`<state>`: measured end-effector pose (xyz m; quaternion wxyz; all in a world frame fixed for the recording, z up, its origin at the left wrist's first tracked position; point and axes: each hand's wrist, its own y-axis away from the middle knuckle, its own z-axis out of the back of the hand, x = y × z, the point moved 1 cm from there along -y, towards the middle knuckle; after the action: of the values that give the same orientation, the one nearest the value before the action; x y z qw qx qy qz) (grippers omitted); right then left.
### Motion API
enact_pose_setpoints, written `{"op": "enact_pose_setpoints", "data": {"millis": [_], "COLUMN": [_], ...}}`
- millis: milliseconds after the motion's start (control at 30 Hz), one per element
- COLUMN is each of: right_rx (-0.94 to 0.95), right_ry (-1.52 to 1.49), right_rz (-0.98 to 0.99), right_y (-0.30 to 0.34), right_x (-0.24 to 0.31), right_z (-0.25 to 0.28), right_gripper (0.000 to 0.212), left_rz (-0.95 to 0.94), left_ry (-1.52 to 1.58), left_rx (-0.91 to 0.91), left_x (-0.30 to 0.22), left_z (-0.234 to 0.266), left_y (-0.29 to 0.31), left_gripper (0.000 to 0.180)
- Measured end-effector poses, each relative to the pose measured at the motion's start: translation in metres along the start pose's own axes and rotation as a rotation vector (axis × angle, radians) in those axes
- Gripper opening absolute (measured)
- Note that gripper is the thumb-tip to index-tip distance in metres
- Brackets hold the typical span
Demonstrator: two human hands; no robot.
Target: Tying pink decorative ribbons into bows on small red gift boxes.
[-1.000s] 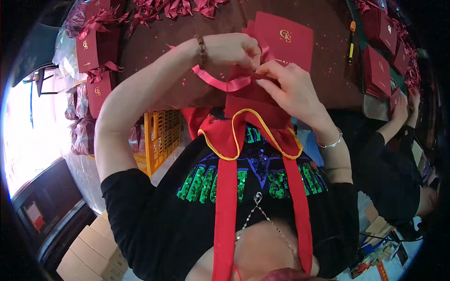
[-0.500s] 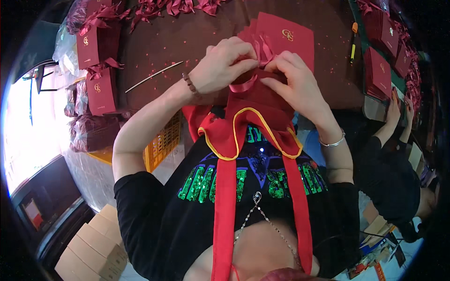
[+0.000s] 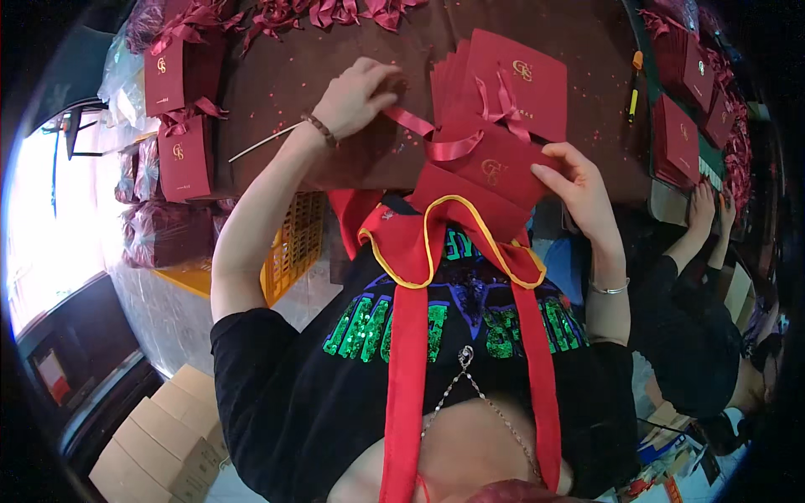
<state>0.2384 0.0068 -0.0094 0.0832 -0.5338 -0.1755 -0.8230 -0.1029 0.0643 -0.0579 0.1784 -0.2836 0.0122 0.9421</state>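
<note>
Wearer's 2 hands (image 3: 352, 96) (image 3: 583, 193) — 2 bracelets (image 3: 319, 130) (image 3: 610, 290) — 1 pale stick (image 3: 265, 142), 1 necklace (image 3: 465, 358)

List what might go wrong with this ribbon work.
The ribbon could slip or twist, since the left hand holds it out to the side.
The dark red packet might tilt if the ribbon is tugged, with the right hand only at its edge.
The left wrist might nudge the pale rod beside it.

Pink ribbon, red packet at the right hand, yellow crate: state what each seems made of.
Ribbon: probably satiny fabric, given its glossy highlights and soft curl. Packet: likely stiff matte paper or card, with flat faces and straight edges. Crate: apparently moulded plastic, finish unclear, from its regular openwork.
</note>
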Motion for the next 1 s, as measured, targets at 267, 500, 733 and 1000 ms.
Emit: {"op": "enact_pose_setpoints", "data": {"millis": [267, 500, 733, 1000], "right_rx": [0.056, -0.001, 0.062, 0.080], "right_ry": [-0.290, -0.311, -0.262, -0.218], "right_rz": [-0.217, -0.190, -0.097, -0.138], "right_y": [0.002, -0.010, -0.028, -0.026], "right_x": [0.005, 0.008, 0.019, 0.017], "right_z": [0.003, -0.002, -0.017, -0.017], "right_gripper": [0.032, 0.035, 0.033, 0.033], "left_rz": [0.032, 0.090, -0.001, -0.158], "left_ry": [0.131, 1.785, 1.284, 0.235], "left_rx": [-0.089, -0.037, -0.036, -0.022], "left_x": [0.013, 0.003, -0.078, -0.122], "left_z": [-0.003, 0.063, 0.079, 0.010], "left_y": [0.024, 0.037, 0.025, 0.010], "left_gripper": [0.014, 0.032, 0.028, 0.009]}}
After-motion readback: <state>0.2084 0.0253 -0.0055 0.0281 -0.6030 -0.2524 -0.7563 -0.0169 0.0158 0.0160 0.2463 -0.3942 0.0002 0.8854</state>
